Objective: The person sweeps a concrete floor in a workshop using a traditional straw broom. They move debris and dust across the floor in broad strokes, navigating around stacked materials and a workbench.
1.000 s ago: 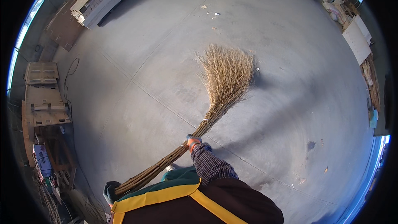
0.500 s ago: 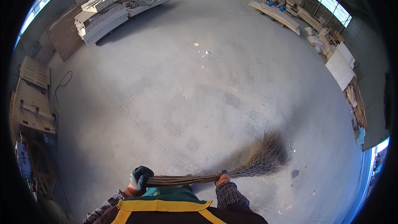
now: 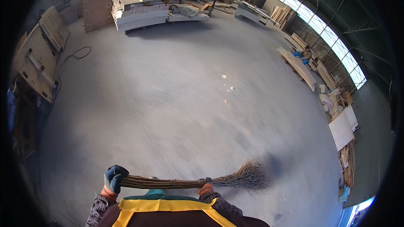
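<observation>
Grey concrete floor [image 3: 168,71] stretches before us, with stacked timber [image 3: 141,12] at 11 o'clock and a person [image 3: 306,54] beside long planks [image 3: 296,68] at 2 o'clock. We hold 1 twig broom [image 3: 187,184] crosswise at 6 o'clock, its brush [image 3: 248,176] fanning out toward 5 o'clock. Our gloved left hand [image 3: 114,178] is wrapped around the handle's [image 3: 160,183] end between 7 and 8 o'clock; our gloved right hand [image 3: 205,186] grips the handle near the brush, at 6 o'clock.

Your left hand [image 3: 115,178] is curled tight, left forearm [image 3: 100,209] reaching forward, while your right hand [image 3: 205,186] is clenched about level with it, right forearm [image 3: 225,204] angling inward.
</observation>
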Demonstrator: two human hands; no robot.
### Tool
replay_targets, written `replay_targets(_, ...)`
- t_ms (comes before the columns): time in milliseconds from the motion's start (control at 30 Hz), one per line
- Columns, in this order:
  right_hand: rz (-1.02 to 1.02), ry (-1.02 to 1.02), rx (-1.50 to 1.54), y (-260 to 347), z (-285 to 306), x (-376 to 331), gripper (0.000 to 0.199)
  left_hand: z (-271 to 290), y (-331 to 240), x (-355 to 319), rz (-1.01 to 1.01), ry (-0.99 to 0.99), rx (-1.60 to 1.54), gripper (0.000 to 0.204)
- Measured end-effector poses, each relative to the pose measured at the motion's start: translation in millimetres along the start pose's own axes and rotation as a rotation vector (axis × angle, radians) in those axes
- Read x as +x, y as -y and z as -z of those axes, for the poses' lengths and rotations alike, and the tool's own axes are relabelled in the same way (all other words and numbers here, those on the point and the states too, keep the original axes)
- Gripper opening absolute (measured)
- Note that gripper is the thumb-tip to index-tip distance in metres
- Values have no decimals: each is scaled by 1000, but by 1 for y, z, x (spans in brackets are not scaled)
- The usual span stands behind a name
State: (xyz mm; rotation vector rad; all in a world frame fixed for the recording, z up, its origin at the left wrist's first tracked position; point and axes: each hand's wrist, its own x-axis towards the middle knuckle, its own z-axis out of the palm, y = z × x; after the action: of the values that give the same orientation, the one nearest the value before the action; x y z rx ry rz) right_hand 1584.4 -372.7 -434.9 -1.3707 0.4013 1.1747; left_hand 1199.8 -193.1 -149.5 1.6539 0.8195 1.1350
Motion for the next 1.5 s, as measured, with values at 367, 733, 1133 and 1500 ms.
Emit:
replay_targets(367,-80,103,-150,-16,-300,-25,34,98,-27,-108,184,-637,89,28)
replay_targets(733,-200,244,-864,15,-388,29,49,2,-72,-101,323,-642,414,23)
replay_targets(1133,-367,-30,-621,55,-217,81,46,-41,-63,25,62,-221,659,32)
replay_targets(1500,-415,-270,-243,107,-62,103,50,-135,8,135,243,103,346,34)
